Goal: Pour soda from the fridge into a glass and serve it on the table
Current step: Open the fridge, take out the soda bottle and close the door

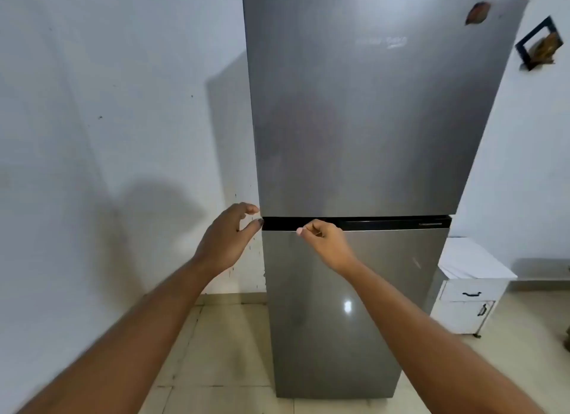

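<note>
Grey fridge stands shut against white wall, both of its 2 doors closed. Black handle strip runs between them. Left hand at the strip's left end, fingers spread, gripping nothing. Right hand loosely curled against the strip, empty. White cabinet just right of the fridge.

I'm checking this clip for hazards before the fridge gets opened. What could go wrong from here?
1. The left hand is at the fridge's left edge by the dark gap between the doors; fingers could get pinched there.
2. The right hand in front of the lower door may get bumped if it swings open.
</note>
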